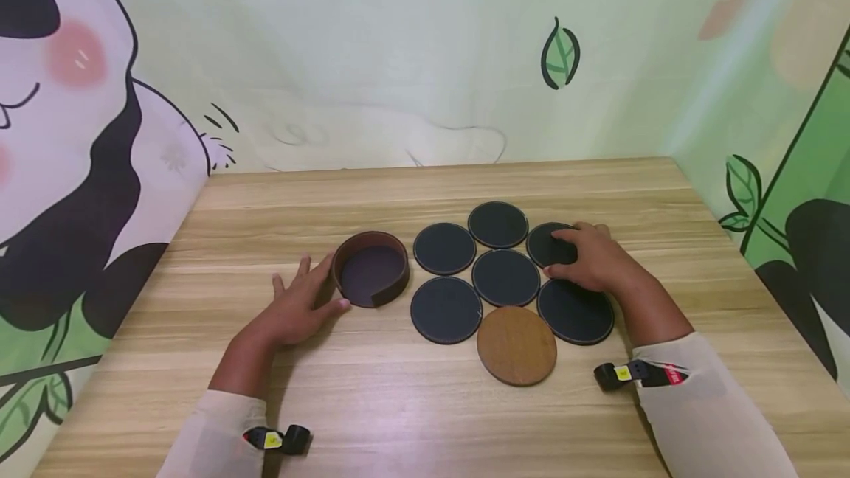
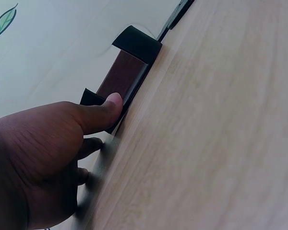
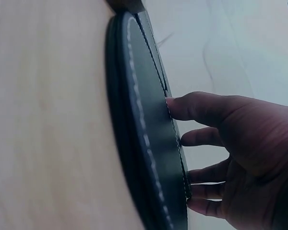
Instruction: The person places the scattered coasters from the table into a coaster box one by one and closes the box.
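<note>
Since the head view shows the most, here goes: on the wood-grain table point(image 1: 372, 404) there's a dark round holder point(image 1: 392, 291), roughly 9 o'clock from a cluster of flat discs, its wall gap facing about 7 o'clock. The left hand point(image 1: 299, 308) comes in at the holder's 8 o'clock and has it held between thumb and forefinger, other fingers splayed.

The cluster is basically a flower: a middle black disc point(image 1: 506, 278), black ones around it at 12, 2, 4, 8 and 10, plus a brown disc point(image 1: 516, 346) at 6. The right hand point(image 1: 594, 257) is over the 2 o'clock disc point(image 1: 541, 248), thumb and fingers spread loosely and touching it, nothing clenched. That disc lies flat.

Left wrist cam: the holder sits toward 11 o'clock, reddish-brown inside, with the thumb on its wall right by the gap. Some fingers hang lower, toward 7.

Right wrist cam: a black disc with pale stitching looms mid-frame, and the hand reaches in from 3 o'clock behind its edge. Fingertips are partly hidden, so can't tell how firmly they press.
</note>
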Tool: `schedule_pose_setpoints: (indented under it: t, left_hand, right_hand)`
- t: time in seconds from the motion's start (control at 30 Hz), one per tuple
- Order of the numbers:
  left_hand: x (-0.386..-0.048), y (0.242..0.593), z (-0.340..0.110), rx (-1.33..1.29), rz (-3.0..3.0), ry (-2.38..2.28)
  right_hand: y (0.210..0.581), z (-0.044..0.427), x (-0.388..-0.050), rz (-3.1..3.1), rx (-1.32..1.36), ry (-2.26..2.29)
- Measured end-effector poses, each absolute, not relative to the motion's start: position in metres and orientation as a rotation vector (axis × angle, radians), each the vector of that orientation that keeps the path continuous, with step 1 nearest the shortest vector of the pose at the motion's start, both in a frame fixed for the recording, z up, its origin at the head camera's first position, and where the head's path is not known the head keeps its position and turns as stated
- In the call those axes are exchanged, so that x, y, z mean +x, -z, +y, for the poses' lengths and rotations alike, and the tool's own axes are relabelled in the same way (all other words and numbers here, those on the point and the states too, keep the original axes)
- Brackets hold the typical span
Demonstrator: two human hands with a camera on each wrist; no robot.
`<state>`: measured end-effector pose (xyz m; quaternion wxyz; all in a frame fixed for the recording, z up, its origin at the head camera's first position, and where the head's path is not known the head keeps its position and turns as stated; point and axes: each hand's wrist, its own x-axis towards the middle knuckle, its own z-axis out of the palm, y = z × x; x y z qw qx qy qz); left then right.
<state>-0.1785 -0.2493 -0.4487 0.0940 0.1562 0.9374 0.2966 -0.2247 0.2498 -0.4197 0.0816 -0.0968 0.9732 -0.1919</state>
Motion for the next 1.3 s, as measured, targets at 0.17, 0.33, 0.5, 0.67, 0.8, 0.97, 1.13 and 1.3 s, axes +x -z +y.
schedule_pose_setpoints:
  t: [0.17, 0.33, 0.5, 0.67, 0.8, 0.97, 1.13, 1.3]
  left_hand:
    - [-0.179, 0.45, -0.25, 0.462, 2.783, -0.875]
    - [-0.178, 0.45, -0.251, 0.466, 2.782, -0.882]
    - [-0.179, 0.45, -0.251, 0.469, 2.789, -0.865]
    - [-0.179, 0.45, -0.252, 0.469, 2.798, -0.849]
    - [-0.178, 0.45, -0.252, 0.471, 2.802, -0.849]
    - [-0.179, 0.449, -0.252, 0.477, 2.804, -0.852]
    - [-0.179, 0.449, -0.25, 0.484, 2.803, -0.857]
    - [-0.179, 0.45, -0.25, 0.487, 2.799, -0.866]
  right_hand:
    - [0.419, 0.25, -0.224, 2.921, -0.281, 0.59]
    - [0.418, 0.251, -0.223, 2.942, -0.262, 0.62]
    - [0.417, 0.251, -0.222, 2.976, -0.255, 0.652]
    - [0.413, 0.248, -0.221, 3.009, -0.225, 0.709]
    - [0.409, 0.244, -0.221, 3.033, -0.207, 0.744]
    - [0.401, 0.235, -0.216, 3.048, -0.204, 0.762]
    - [0.391, 0.224, -0.208, 3.067, -0.256, 0.784]
    - [0.381, 0.212, -0.2, 3.077, -0.298, 0.768]
